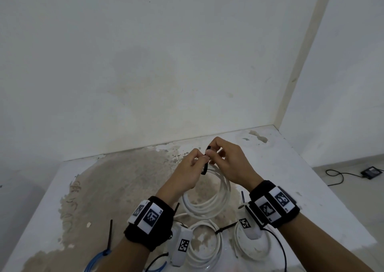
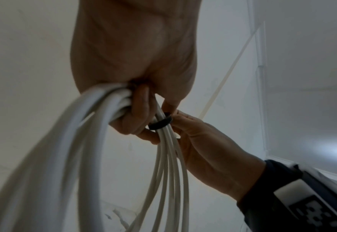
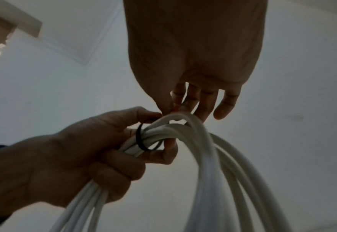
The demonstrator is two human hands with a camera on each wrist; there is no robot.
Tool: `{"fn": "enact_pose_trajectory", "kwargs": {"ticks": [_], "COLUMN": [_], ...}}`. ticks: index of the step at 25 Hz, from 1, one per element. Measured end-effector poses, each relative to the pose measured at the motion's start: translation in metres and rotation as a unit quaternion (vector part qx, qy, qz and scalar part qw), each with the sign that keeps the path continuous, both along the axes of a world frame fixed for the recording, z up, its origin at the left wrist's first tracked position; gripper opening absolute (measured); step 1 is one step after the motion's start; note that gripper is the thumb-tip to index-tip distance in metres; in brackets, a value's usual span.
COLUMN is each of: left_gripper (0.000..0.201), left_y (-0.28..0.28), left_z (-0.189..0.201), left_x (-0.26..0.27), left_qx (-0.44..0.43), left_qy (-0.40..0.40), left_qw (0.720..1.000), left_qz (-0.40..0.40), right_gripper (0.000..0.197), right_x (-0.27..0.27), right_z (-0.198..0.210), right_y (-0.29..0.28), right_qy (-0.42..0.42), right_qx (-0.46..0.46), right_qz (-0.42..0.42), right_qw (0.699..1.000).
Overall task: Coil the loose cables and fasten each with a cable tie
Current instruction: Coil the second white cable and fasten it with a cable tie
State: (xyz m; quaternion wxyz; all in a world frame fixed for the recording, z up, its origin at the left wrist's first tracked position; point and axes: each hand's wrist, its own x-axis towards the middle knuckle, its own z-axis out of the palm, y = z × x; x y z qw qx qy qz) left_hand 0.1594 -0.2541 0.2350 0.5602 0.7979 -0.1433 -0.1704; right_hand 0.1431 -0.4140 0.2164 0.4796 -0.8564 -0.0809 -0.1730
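Gripping white cable coil (image 1: 207, 197) in left hand (image 1: 187, 167); right hand (image 1: 230, 163) pinches black cable tie (image 1: 204, 169) (looped round strands).

The white cable coil (image 1: 209, 197) looked like smooth plastic sheathing with a slight sheen, its strands rounded and unmarked. The black cable tie (image 2: 160, 123) around it seemed a matt plastic band, flat and smooth. The tabletop (image 1: 124, 178) was white paint, worn away in rough, mottled brown patches with flaking edges. The wall (image 1: 145, 53) behind was matt white plaster, faintly stained. The wristbands (image 1: 149, 224) looked like black cloth, soft and dull, carrying hard white plastic blocks with printed black-and-white markers. The blue cable (image 1: 97, 260) appeared smooth plastic too
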Motion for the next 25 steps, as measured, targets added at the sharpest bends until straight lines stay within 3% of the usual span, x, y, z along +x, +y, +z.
{"fn": "enact_pose_trajectory", "kwargs": {"ticks": [5,15,20,23,25], "left_gripper": [0.009,0.025,0.026,0.026,0.026], "left_y": [-0.003,-0.016,-0.012,-0.015,-0.017], "left_z": [0.002,-0.003,-0.004,-0.004,-0.005], "left_x": [-0.001,-0.012,-0.009,-0.008,-0.01], "left_qx": [-0.016,-0.031,0.003,-0.009,-0.02], "left_qy": [-0.027,-0.012,-0.024,-0.018,-0.017], "left_qw": [1.0,0.999,1.0,0.999,0.999], "left_qz": [-0.003,0.014,0.01,0.025,0.026], "right_gripper": [0.011,0.012,0.015,0.015,0.015], "right_x": [-0.001,-0.002,-0.011,-0.015,-0.016], "right_z": [0.002,0.015,0.023,0.027,0.026], "right_y": [-0.004,-0.018,-0.016,-0.018,-0.017], "right_qy": [0.025,0.068,0.111,0.137,0.131], "right_qx": [0.044,0.085,0.167,0.142,0.123], "right_qz": [-0.017,-0.057,-0.006,0.035,0.016], "right_qw": [0.999,0.992,0.98,0.98,0.984]}}
